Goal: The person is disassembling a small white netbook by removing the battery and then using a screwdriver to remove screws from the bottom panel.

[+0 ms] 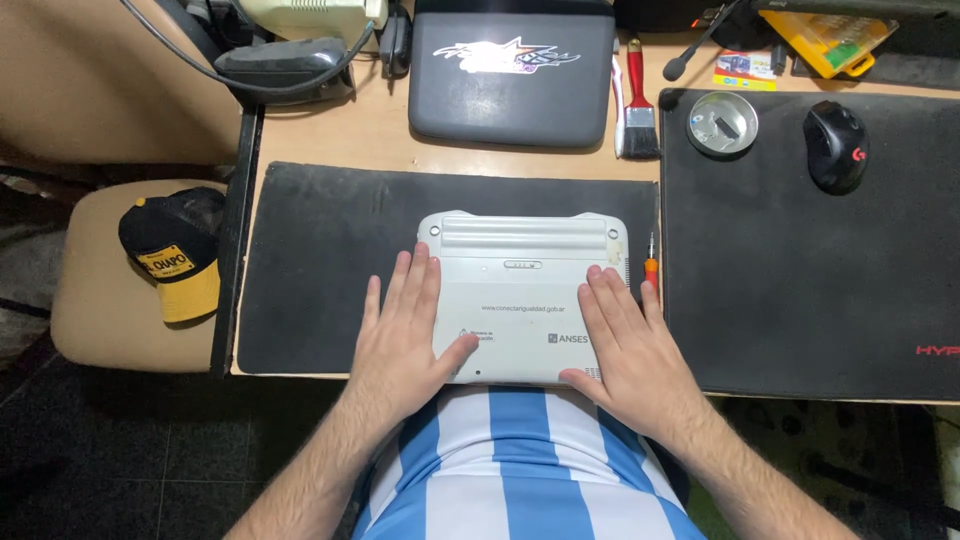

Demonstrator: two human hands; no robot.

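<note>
A small white laptop (522,265) lies upside down on a black desk mat (320,270), its underside facing up. My left hand (408,330) rests flat on the laptop's left part, fingers spread. On its right part my right hand (625,340) lies flat, fingers together and pointing away from me. Neither hand grips anything. A small screwdriver with an orange handle (651,265) lies just right of the laptop, beside my right fingertips.
A dark laptop case (512,75) lies behind the mat, a red-handled paintbrush (637,100) beside it. On the large black mat (800,300) at right stand a round metal dish (722,123) and a black mouse (836,145). A black-and-yellow cap (175,255) sits on a chair at left.
</note>
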